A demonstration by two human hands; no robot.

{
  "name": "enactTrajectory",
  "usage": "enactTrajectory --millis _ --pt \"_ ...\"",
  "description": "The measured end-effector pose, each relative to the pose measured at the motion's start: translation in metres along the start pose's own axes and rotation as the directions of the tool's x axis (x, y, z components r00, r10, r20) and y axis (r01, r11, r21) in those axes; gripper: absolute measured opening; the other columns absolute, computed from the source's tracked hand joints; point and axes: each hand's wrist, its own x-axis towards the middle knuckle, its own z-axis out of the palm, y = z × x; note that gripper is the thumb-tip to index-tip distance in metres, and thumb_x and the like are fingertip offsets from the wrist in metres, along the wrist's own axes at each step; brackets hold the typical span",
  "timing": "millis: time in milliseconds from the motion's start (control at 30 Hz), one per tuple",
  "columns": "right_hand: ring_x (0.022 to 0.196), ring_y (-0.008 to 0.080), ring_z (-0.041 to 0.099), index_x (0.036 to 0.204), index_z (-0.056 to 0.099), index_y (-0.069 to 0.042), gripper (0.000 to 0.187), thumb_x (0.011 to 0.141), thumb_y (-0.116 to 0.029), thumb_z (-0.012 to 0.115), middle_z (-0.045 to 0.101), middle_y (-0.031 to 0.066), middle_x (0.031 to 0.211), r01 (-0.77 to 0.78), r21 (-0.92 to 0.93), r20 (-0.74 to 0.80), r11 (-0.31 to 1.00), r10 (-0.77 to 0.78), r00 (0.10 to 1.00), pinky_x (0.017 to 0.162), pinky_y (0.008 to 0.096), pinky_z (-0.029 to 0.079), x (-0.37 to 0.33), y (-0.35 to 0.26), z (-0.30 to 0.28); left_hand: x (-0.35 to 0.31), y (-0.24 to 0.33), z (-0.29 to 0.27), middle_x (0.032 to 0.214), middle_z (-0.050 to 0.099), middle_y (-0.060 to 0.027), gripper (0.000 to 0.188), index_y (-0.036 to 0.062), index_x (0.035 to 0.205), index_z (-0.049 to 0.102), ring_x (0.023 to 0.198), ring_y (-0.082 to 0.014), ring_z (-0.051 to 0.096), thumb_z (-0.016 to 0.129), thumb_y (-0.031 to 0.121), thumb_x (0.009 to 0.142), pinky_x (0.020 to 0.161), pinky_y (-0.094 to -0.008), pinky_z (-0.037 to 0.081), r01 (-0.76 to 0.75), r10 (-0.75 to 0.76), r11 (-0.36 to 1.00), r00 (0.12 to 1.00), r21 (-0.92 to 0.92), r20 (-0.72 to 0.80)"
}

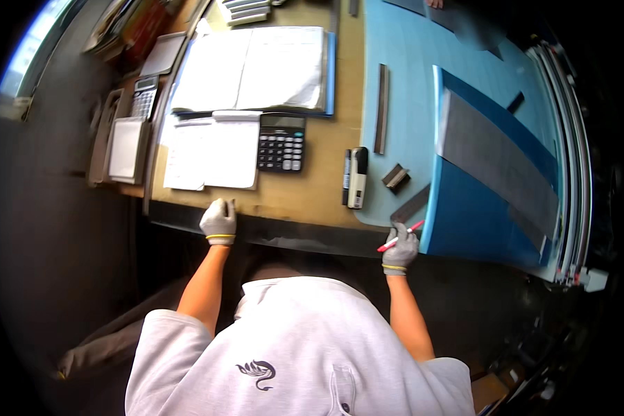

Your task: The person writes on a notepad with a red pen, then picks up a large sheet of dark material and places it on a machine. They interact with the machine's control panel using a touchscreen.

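My left hand (219, 219), in a grey-white glove with a yellow cuff, rests closed at the table's front edge. Whatever it may hold is hidden. Just beyond it lies a clipped pad of white paper (213, 154), with a black calculator (281, 144) against its right side. My right hand (400, 251), gloved alike, grips a red and white pen (388, 245) that slants up to the right across the fingers. This hand is by the front corner of a blue sheet or folder (464, 208), on which a long grey strip (489, 142) lies.
Behind the pad an open binder (249, 69) is spread. A stapler (358, 178), a small brown block (396, 178) and a dark narrow bar (381, 109) lie mid-table. Long pale rails (568, 159) border the right side. At left stand a second calculator (144, 97) and a box (127, 150).
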Motion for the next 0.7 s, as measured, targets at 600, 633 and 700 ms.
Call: enactTrajectory --millis 600,633,700 --pt "0.079 0.0383 0.061 0.093 0.056 -0.007 0.02 0.086 -0.016 0.071 0.062 0.0157 0.085 -0.21 -0.126 -0.038 0.97 0.207 0.978 0.07 0.0481 0.047 -0.017 -0.101 0.029 0.047 -0.184 -0.042 0.081 0.058 -0.0112 0.02 0.0095 0.095 0.06 0.068 -0.0318 0.061 0.073 0.016 0.082 0.059 -0.0417 0.049 -0.298 0.305 0.941 0.952 -0.163 0.021" --pt "0.08 0.0383 0.061 0.094 0.056 -0.007 0.02 0.086 -0.017 0.071 0.062 0.0158 0.085 -0.214 -0.125 -0.043 0.969 0.21 0.977 0.07 0.0481 0.048 -0.016 -0.119 0.032 0.053 -0.196 -0.05 0.081 0.057 -0.0106 0.031 0.0103 0.107 0.062 0.068 -0.0308 0.061 0.075 0.016 0.079 0.059 -0.0407 0.049 -0.371 0.385 0.912 0.921 -0.174 0.057" --pt "0.08 0.0388 0.062 0.096 0.057 -0.008 0.02 0.088 -0.021 0.07 0.063 0.0163 0.085 -0.267 -0.135 -0.073 0.954 0.259 0.963 0.071 0.0485 0.048 -0.02 -0.138 0.041 0.067 -0.207 -0.06 0.079 0.056 -0.0103 0.043 0.0114 0.119 0.063 0.066 -0.0296 0.06 0.075 0.017 0.078 0.059 -0.0397 0.049 -0.441 0.474 0.877 0.861 -0.192 0.183"
